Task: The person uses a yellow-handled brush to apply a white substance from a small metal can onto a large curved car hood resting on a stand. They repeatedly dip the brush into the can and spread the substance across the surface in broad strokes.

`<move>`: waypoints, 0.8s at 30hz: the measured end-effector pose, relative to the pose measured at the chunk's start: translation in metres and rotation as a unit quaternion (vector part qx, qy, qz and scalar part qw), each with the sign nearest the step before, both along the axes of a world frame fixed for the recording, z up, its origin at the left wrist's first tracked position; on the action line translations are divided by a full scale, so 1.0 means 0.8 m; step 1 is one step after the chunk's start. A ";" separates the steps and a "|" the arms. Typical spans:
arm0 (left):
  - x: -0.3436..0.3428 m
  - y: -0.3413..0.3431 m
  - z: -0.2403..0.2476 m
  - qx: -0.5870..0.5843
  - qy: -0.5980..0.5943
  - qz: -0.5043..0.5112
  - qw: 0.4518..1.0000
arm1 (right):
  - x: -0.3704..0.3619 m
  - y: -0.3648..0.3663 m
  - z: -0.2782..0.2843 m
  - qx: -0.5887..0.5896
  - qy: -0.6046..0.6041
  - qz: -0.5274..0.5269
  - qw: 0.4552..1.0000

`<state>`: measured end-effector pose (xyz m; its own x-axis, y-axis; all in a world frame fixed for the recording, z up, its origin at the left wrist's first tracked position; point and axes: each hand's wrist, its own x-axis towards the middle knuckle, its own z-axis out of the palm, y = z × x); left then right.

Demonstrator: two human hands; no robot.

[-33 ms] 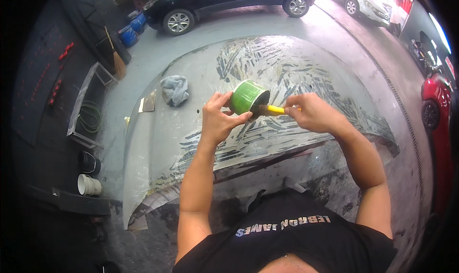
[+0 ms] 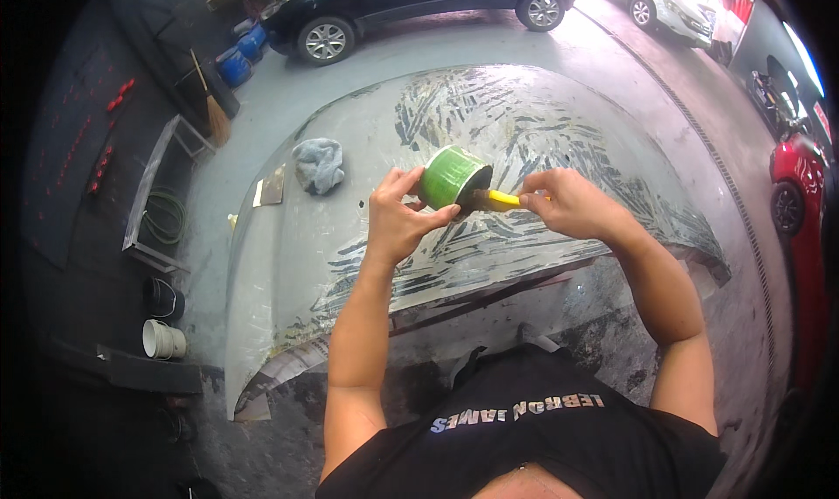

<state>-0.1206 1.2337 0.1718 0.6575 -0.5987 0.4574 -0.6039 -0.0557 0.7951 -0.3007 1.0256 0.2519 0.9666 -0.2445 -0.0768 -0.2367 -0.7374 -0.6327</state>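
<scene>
In the head view, the step in hand seemed to be working a brush at the mouth of a can. Near the middle of the frame, the left hand (image 2: 398,219) had its fingers and thumb wrapped around a green can (image 2: 450,177), tipped so that its open mouth faced right. Just right of it, the fingers of the right hand (image 2: 564,204) pinched the yellow handle of a brush (image 2: 503,200), its dark bristles at the can's lower rim; how far they reached inside could not be told. The next move likely called for a firm hold on the can and a careful draw of the brush past its rim, so nothing dripped. Both hands were above a broad grey panel (image 2: 524,132), hood-like in shape and streaked with dark marks. On its left part lay a crumpled grey-blue cloth (image 2: 319,164) and a flat plate (image 2: 270,187). A dark car (image 2: 419,1) stood at the top of the frame, a white car (image 2: 669,8) at upper right and a red car (image 2: 800,237) at the right edge; a straw broom (image 2: 217,119) leaned at upper left, and a white bucket (image 2: 162,339) sat at lower left.
</scene>
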 end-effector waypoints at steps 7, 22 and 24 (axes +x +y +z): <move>0.014 -0.007 -0.010 -0.004 0.044 -0.049 0.998 | 0.003 -0.058 -0.050 0.391 0.126 -0.016 0.912; 0.056 0.021 -0.031 -0.272 0.316 0.125 0.900 | -0.011 -0.108 -0.125 0.663 -0.068 -0.128 0.735; 0.053 0.045 -0.036 -0.323 0.306 0.158 0.882 | 0.018 -0.141 -0.118 0.582 -0.114 -0.113 0.797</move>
<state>-0.0779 1.2701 0.1429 0.9868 -0.0853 0.1374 -0.0866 0.4387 0.8944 -0.2863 0.9127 0.1571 0.9293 -0.3061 -0.2066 -0.0606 0.4254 -0.9030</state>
